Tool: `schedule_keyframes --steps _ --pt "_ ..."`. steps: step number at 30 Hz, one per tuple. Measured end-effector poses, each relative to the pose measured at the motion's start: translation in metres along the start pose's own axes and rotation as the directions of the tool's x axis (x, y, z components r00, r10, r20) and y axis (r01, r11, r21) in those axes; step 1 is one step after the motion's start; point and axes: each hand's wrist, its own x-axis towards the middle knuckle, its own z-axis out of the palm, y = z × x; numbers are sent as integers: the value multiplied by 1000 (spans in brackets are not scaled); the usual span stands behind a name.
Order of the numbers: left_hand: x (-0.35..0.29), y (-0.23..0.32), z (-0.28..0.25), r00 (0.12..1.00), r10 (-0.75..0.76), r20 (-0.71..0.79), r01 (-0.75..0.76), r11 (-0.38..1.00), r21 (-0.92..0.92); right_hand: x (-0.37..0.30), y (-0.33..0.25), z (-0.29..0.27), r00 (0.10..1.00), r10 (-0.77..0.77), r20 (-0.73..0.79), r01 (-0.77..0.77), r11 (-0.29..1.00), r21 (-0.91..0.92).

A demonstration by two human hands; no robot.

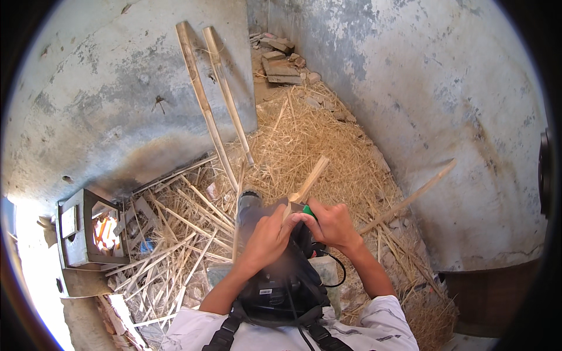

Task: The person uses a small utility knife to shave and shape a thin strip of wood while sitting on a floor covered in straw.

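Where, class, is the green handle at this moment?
In the head view, the green handle is below and right of centre, gripped in the right hand, close beside the left hand.

I observe the floor (264, 92) bearing a layer of shavings (310, 126). Strips (193, 225) lie crosswise at left, a blue scrap (146, 246) among them. Rubble (282, 69) occupies the far end.

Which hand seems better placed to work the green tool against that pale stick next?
Probably the right hand: its fingers curl around the green tool, close to the near end of the pale stick. The left hand is just beside it, its exact hold unclear.
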Motion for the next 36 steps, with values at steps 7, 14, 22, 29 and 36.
schedule_keyframes --steps 7,14,22,29,36 --pt "1 5 1 999 -47 -25 48 998 46 4 6 -4 999 -35 -9 35 999 -41" --pt "5 4 8 999 -20 -36 24 995 101 2 12 -15 997 -48 -61 44 997 -63" --pt "-6 11 0 998 -55 7 54 986 157 12 43 -29 942 125 -310 -193 961 -199" --pt "-20 12 -2 988 -137 64 119 965 235 -21 103 -107 750 500 -433 -449 865 222" --pt "2 6 -8 999 52 7 -51 943 329 -28 20 -31 948 219 -232 -176 965 193"
